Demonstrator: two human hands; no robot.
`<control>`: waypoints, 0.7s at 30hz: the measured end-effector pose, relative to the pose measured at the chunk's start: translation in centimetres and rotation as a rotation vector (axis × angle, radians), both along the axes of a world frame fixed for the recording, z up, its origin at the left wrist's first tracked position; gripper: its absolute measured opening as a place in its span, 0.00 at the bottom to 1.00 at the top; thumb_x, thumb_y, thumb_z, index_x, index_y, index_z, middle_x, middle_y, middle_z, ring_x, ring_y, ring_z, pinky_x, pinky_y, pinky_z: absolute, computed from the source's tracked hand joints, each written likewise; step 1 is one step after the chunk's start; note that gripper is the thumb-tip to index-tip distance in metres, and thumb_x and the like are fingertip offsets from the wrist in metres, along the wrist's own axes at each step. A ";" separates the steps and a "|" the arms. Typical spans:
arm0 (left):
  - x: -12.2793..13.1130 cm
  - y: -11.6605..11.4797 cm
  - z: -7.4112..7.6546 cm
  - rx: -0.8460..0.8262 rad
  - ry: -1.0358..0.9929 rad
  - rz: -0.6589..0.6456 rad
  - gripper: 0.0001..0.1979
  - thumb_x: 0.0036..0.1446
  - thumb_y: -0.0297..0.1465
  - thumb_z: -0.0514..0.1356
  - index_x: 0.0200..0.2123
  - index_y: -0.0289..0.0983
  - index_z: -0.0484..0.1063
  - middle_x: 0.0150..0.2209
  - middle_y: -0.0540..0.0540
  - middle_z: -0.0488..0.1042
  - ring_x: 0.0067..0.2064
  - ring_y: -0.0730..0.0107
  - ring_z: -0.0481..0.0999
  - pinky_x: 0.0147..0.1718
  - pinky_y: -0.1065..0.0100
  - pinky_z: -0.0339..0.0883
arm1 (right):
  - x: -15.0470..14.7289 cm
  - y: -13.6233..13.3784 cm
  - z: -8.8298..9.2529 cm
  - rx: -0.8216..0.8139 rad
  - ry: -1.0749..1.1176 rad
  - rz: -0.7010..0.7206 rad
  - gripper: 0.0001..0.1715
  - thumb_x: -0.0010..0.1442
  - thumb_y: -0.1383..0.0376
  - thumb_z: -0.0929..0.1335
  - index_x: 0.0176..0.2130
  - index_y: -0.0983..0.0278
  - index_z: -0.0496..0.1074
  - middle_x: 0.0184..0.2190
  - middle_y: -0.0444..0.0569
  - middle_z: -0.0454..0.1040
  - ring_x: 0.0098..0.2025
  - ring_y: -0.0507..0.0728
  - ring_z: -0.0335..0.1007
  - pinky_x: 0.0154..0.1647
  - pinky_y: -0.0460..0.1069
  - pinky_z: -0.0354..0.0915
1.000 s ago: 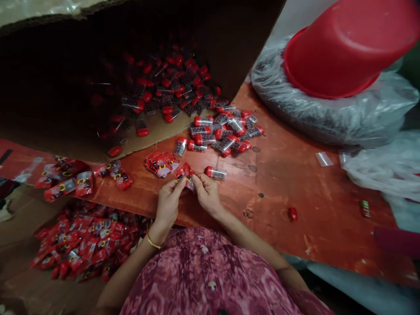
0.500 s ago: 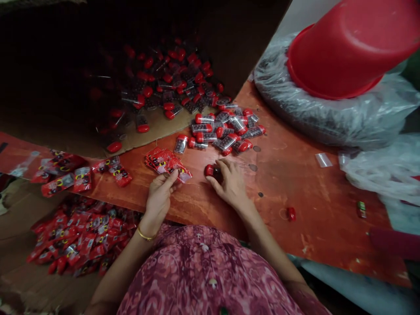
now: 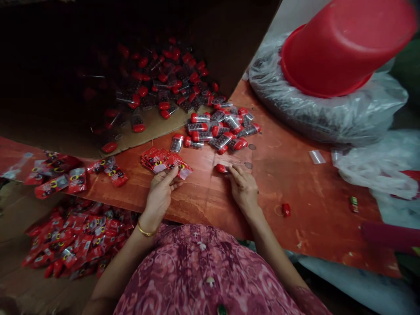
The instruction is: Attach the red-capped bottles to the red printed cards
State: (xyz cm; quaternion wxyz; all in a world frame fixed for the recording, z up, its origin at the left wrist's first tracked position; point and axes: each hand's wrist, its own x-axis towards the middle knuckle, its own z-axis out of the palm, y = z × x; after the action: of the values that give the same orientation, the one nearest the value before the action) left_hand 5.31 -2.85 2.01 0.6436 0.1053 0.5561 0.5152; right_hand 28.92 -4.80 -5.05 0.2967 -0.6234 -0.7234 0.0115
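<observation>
My left hand [image 3: 159,192] is closed on a fanned stack of flat red printed packets [image 3: 167,161], thumb on top near the stack's right end. To its right, my right hand [image 3: 244,188] pinches a small red-capped container [image 3: 220,168]. The red cap points left, out of the fingers, and the rest is mostly hidden by them. Beyond both hands lies a pile of similar clear containers [image 3: 223,140] with red caps and dark contents. Several filled red packets [image 3: 78,179] lie on the table to the left of the stack.
A large cardboard box [image 3: 154,133] lies open toward me, with many red-capped containers inside. Below the table's left edge is a heap of filled red packets [image 3: 82,236]. A red bucket [image 3: 328,57] rests on a plastic-wrapped bundle [image 3: 295,111]. A loose red piece [image 3: 286,210] lies at right.
My right hand has closed its fingers around the container and shifted slightly right with it. My left hand still holds the packets. The whole view has shifted a little.
</observation>
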 end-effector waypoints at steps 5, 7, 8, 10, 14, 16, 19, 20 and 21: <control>0.0 -0.1 0.2 0.013 -0.024 -0.010 0.21 0.25 0.37 0.74 0.23 0.34 0.71 0.22 0.53 0.75 0.24 0.77 0.72 0.25 0.74 0.65 | 0.4 -0.1 0.0 -0.086 0.377 -0.083 0.19 0.62 0.60 0.60 0.46 0.62 0.74 0.38 0.52 0.79 0.40 0.58 0.74 0.44 0.55 0.67; -0.1 -0.1 0.1 0.018 -0.021 -0.011 0.21 0.25 0.37 0.74 0.23 0.34 0.71 0.22 0.53 0.75 0.24 0.77 0.72 0.25 0.75 0.65 | 1.9 -0.5 0.2 -0.131 0.518 -0.206 0.21 0.62 0.59 0.58 0.46 0.63 0.73 0.38 0.53 0.79 0.40 0.59 0.74 0.44 0.56 0.68; -0.2 -0.1 0.0 0.021 -0.017 -0.012 0.21 0.25 0.37 0.74 0.23 0.34 0.71 0.21 0.53 0.74 0.23 0.77 0.72 0.25 0.75 0.65 | 3.0 -0.6 0.4 -0.160 0.509 -0.271 0.21 0.61 0.60 0.58 0.46 0.64 0.73 0.40 0.54 0.79 0.42 0.60 0.74 0.45 0.57 0.68; -0.2 0.0 -0.3 0.025 -0.014 -0.017 0.21 0.25 0.38 0.74 0.22 0.34 0.71 0.21 0.53 0.74 0.23 0.77 0.72 0.25 0.74 0.66 | 5.3 -0.9 1.2 -0.222 0.303 -0.394 0.21 0.57 0.64 0.60 0.47 0.66 0.72 0.44 0.58 0.76 0.46 0.64 0.71 0.48 0.61 0.64; 0.2 0.1 -0.4 0.015 -0.025 -0.031 0.22 0.25 0.38 0.74 0.24 0.34 0.71 0.21 0.53 0.74 0.23 0.77 0.72 0.25 0.75 0.65 | 7.3 -1.1 3.3 -0.258 -0.205 -0.441 0.28 0.49 0.69 0.64 0.52 0.70 0.68 0.56 0.69 0.65 0.57 0.75 0.59 0.50 0.70 0.57; 0.4 0.2 -0.3 0.009 -0.035 -0.038 0.22 0.26 0.37 0.74 0.25 0.34 0.71 0.22 0.53 0.74 0.23 0.77 0.72 0.25 0.75 0.65 | 6.2 -0.7 3.8 -0.204 -0.237 -0.251 0.26 0.53 0.69 0.63 0.52 0.68 0.67 0.55 0.65 0.66 0.57 0.70 0.60 0.51 0.66 0.59; 0.7 0.2 -0.2 -0.005 -0.060 -0.059 0.21 0.28 0.37 0.73 0.25 0.35 0.71 0.23 0.53 0.75 0.24 0.77 0.73 0.25 0.75 0.65 | 2.9 0.3 3.4 -0.131 -0.200 0.072 0.21 0.59 0.63 0.63 0.51 0.66 0.67 0.52 0.60 0.71 0.52 0.64 0.66 0.51 0.60 0.61; 0.7 0.2 -0.2 -0.010 -0.071 -0.068 0.20 0.29 0.36 0.73 0.25 0.35 0.71 0.23 0.53 0.75 0.24 0.76 0.73 0.25 0.74 0.65 | 1.8 0.7 3.0 -0.128 -0.197 0.136 0.21 0.60 0.61 0.63 0.51 0.65 0.68 0.50 0.59 0.72 0.50 0.64 0.66 0.51 0.60 0.61; 0.8 0.2 -0.1 -0.014 -0.080 -0.073 0.20 0.29 0.36 0.73 0.25 0.35 0.70 0.23 0.53 0.75 0.24 0.76 0.73 0.26 0.74 0.66 | 0.9 1.1 2.5 -0.133 -0.187 0.174 0.20 0.61 0.60 0.63 0.50 0.65 0.68 0.49 0.59 0.73 0.48 0.64 0.67 0.50 0.60 0.61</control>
State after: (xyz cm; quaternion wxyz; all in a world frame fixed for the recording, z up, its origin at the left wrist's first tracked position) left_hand 6.11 -2.64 1.91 0.6844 0.1000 0.5293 0.4914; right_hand 29.81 -3.73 -2.56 0.1839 -0.5748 -0.7969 0.0267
